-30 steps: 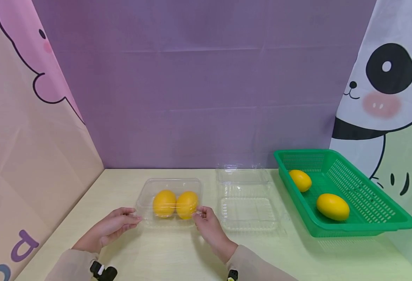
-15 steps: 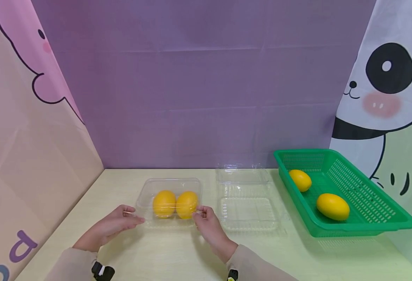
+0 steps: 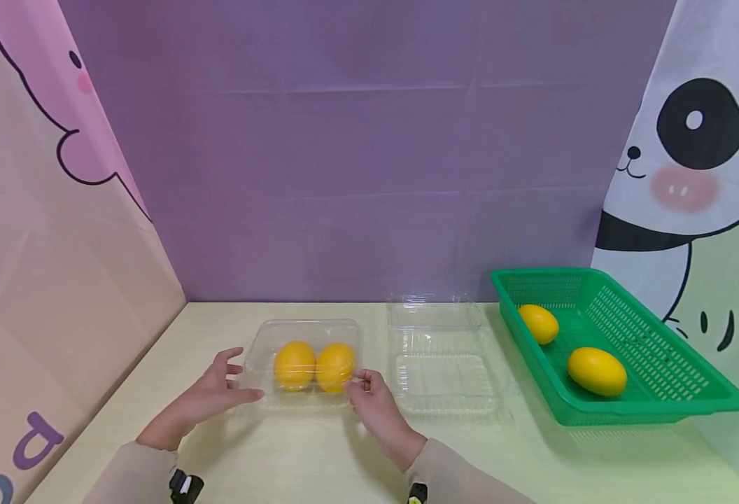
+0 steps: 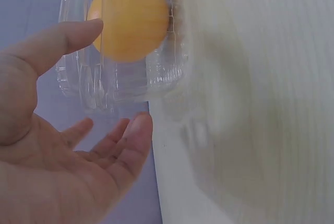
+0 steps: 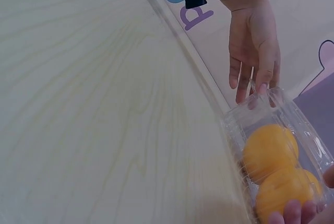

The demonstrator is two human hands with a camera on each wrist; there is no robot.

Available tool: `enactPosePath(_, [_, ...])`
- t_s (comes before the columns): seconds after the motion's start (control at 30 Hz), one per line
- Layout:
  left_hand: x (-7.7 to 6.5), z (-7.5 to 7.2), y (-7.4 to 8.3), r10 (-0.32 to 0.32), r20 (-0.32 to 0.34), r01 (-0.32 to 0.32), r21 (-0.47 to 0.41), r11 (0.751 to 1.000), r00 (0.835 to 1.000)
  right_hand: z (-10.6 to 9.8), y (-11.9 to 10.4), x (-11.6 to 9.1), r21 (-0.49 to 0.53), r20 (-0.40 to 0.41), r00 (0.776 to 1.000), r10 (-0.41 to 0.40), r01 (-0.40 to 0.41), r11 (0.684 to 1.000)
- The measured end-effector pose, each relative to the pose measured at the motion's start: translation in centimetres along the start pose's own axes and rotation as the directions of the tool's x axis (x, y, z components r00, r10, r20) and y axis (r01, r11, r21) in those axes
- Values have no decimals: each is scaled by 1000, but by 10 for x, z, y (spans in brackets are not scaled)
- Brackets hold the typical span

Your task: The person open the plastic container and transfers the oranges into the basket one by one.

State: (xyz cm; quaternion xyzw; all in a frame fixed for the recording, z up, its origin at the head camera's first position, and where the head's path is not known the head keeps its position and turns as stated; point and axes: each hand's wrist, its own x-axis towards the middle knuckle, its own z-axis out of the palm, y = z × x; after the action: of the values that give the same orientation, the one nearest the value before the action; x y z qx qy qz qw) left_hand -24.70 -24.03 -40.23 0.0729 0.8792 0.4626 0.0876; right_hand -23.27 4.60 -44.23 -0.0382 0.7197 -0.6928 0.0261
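A clear plastic clamshell box with its lid down contains two yellow lemon-like fruits side by side. My right hand pinches the box's front right corner between thumb and fingers. At the front left corner, my left hand is spread, thumb along the near edge and fingers apart at the left side. In the left wrist view, that thumb overlaps the lid rim while the other fingers stand off below the box. The right wrist view has only the right hand's fingertips at its lower edge.
A second clear clamshell box stands open to the right, its lid folded back. Beyond it, a green plastic basket holds two more yellow fruits. A purple cloth backdrop rises behind the table.
My left hand has let go of the box's left corner; its fingers have spread and lifted, and the thumb has shifted slightly right. The right hand and the box have stayed almost still.
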Motion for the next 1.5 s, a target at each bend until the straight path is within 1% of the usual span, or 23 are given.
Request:
enactPosePath(0.1, [0, 2, 0, 99, -33, -98, 51, 994, 994, 0, -1, 0, 0, 2, 1000, 0, 0, 1000])
enactPosePath(0.17, [1, 3, 0, 188, -63, -180, 115, 977, 980, -1, -1, -1, 1, 4, 1000, 0, 0, 1000])
enactPosePath(0.23, [3, 4, 0, 267, -88, -246, 191, 950, 960, -1, -1, -1, 3, 6, 1000, 0, 0, 1000])
enactPosePath(0.33, [5, 6, 0, 354, -112, -311, 285, 907, 928, -1, -2, -2, 4, 6, 1000, -2, 2, 1000])
enactPosePath(0.43, [6, 8, 2, 432, -114, -368, 359, 858, 895, 0, -3, -2, 9, 5, 1000, -4, 4, 1000])
enactPosePath(0.57, [8, 12, 5, 537, -96, -443, 452, 774, 838, 0, -3, -2, 12, 9, 1000, -2, 2, 1000])
enactPosePath(0.63, [9, 14, 7, 574, -84, -467, 491, 735, 815, 0, -4, -2, 10, 8, 1000, 1, -1, 1000])
enactPosePath(0.7, [10, 16, 9, 601, -74, -482, 523, 703, 796, 0, -3, -2, 8, 8, 1000, 1, -1, 1000])
enactPosePath(0.77, [10, 18, 11, 619, -63, -490, 549, 677, 783, 0, -3, -1, 6, 6, 1000, 4, -4, 1000])
enactPosePath(0.93, [13, 21, 16, 650, -29, -506, 602, 618, 759, 0, -3, -1, 5, 7, 1000, 4, -4, 1000])
enactPosePath(1.03, [15, 23, 17, 675, -7, -523, 626, 578, 738, 0, -3, -1, 0, 7, 1000, 7, -7, 1000])
enactPosePath(1.13, [15, 24, 17, 698, 4, -536, 643, 546, 716, 0, -3, -1, -3, 5, 1000, 10, -10, 1000])
enactPosePath(1.2, [15, 24, 18, 708, 7, -542, 649, 534, 706, 0, -3, -1, -1, 1, 1000, 10, -10, 1000])
enactPosePath(1.27, [14, 24, 18, 712, 9, -543, 653, 527, 702, 1, -3, -1, -3, -7, 1000, 9, -10, 1000])
enactPosePath(1.43, [14, 23, 20, 706, 8, -533, 662, 527, 708, 3, -2, 1, -14, -32, 999, 15, -16, 1000])
enactPosePath(1.5, [14, 23, 20, 711, 5, -532, 667, 522, 703, 4, -1, 1, -11, -37, 999, 13, -14, 1000])
